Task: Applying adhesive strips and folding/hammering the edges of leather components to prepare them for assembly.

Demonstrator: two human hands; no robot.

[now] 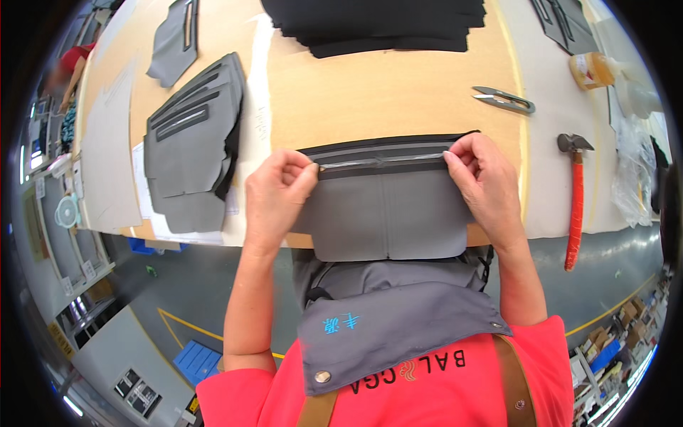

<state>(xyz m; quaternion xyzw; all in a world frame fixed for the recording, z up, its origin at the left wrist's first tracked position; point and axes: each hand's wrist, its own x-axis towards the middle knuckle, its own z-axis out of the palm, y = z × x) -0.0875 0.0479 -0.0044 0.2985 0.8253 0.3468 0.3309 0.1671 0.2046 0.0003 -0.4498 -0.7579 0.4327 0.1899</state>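
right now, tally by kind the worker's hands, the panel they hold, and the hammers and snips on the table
Hands: 2 (left hand, right hand)
Held grey panel: 1
Hammer: 1
Snips: 1
Total: 5

To the right of my grip I see a dark-headed hammer with a long red handle (576, 203), then a crumpled clear plastic bag (632, 174). Ahead and right of my grip lie slim grey metal snips (506, 97); farther out, a squat amber-coloured jar (592, 70).

Wearer's hands (280, 192): two; held grey panel (388, 213): one; hammer (576, 199): one; thread snips (514, 102): one; amber jar (591, 70): one
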